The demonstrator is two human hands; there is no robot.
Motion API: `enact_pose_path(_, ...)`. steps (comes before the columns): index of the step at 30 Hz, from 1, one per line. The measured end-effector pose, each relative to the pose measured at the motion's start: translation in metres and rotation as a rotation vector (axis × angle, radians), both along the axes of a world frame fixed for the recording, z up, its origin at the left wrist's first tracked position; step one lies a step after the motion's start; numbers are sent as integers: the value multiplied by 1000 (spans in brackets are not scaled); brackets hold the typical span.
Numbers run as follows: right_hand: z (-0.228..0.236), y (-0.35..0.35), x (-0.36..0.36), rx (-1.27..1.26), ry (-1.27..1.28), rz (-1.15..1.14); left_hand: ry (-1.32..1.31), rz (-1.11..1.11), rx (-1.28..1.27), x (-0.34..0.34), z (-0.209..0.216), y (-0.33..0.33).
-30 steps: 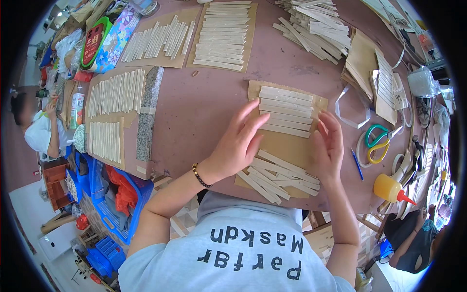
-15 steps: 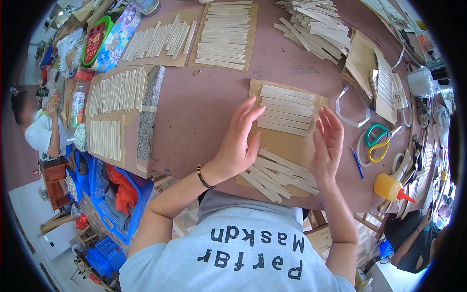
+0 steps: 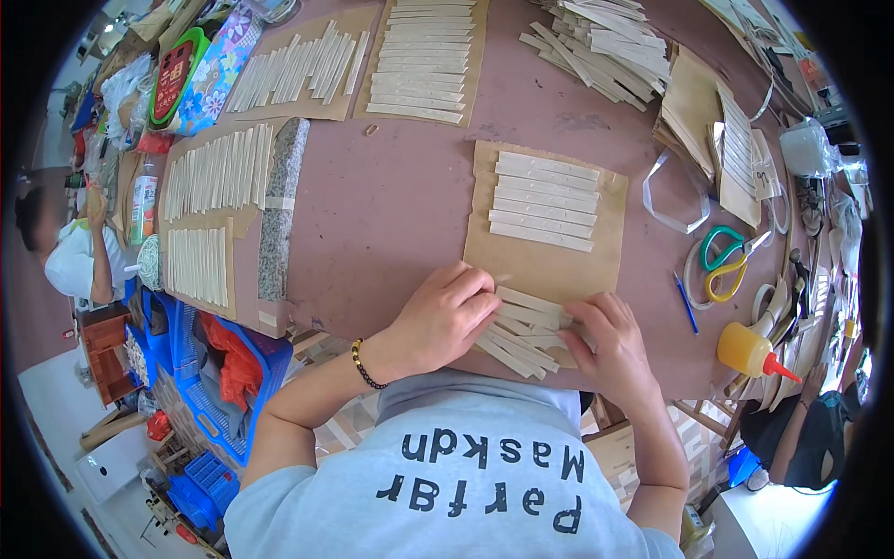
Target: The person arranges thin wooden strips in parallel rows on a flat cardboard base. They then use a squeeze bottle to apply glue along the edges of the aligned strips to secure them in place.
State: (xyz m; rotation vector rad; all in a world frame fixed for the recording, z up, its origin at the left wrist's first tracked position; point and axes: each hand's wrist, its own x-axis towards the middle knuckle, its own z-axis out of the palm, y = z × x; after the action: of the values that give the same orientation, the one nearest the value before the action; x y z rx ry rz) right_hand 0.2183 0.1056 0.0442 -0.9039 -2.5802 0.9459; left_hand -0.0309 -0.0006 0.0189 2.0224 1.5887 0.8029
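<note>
In front of me a sheet of brown paper (image 3: pixel 549 270) lies on the table. A neat row of several flat cream strips (image 3: pixel 545 200) covers its far part, laid side by side. Loose cream strips (image 3: pixel 512 349) overlap in a pile on its near part. My left hand (image 3: pixel 447 317) is closed at the left end of a cream strip (image 3: pixel 533 301) on top of that pile, its fingertips partly hidden. At the strip's other end, my right hand (image 3: pixel 607 340) pinches with thumb and fingers.
Sheets with rows of strips (image 3: pixel 219 172) lie to the left and at the far side. A big strip heap (image 3: pixel 610 47) sits far right. Scissors (image 3: pixel 726 261), a blue pen (image 3: pixel 686 303) and a yellow glue bottle (image 3: pixel 745 354) lie right. Another person (image 3: pixel 84 261) is at left.
Both hands, open beside the row of strips before, have come down toward me to the loose pile. Their fingers have closed at the ends of a strip.
</note>
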Motion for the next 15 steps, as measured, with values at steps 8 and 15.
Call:
enact_pose_path(8,-5,5,-6,-9,9,-7,27,-32,13,1,2,-1)
enact_pose_path(15,-4,15,-10,104,16,-23,27,13,124,1,6,2)
